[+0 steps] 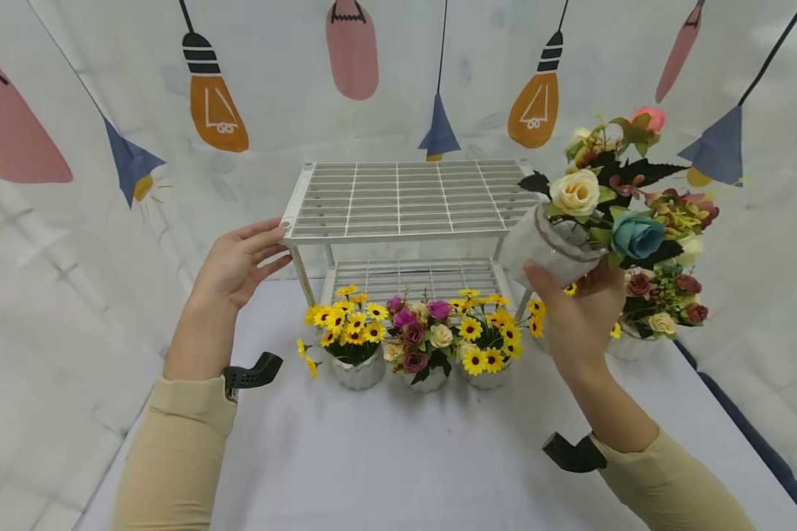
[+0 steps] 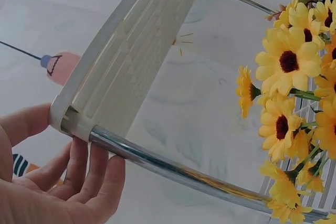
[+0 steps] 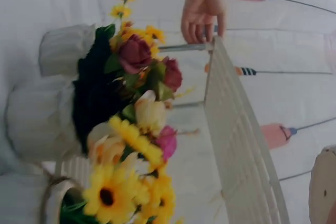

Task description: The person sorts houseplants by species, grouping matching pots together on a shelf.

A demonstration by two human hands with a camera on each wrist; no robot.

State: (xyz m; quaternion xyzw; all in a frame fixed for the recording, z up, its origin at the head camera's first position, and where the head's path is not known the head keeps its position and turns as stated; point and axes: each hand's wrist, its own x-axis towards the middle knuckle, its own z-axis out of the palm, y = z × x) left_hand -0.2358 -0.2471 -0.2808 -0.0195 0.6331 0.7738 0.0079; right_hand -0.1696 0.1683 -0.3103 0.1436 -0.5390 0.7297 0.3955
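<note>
My left hand (image 1: 237,259) holds the near left corner of a white two-tier wire rack (image 1: 398,239). In the left wrist view its thumb lies against the top corner, and its fingers (image 2: 97,174) press from below beside the metal leg (image 2: 173,166). My right hand (image 1: 586,313) grips a white pot (image 1: 543,247) of artificial flowers, raised and tilted at the rack's right end. Cream, blue and pink roses with dark leaves fill that pot; a cord runs round its rim. The right hand's fingers are partly hidden behind the pot.
In front of the lower shelf (image 1: 415,271) stand pots of yellow daisies (image 1: 352,324), purple and cream roses (image 1: 420,335), and more yellow daisies (image 1: 491,343). Further right is a pot of dark red roses (image 1: 664,302). A printed cloth (image 1: 272,96) hangs behind the white table (image 1: 398,457).
</note>
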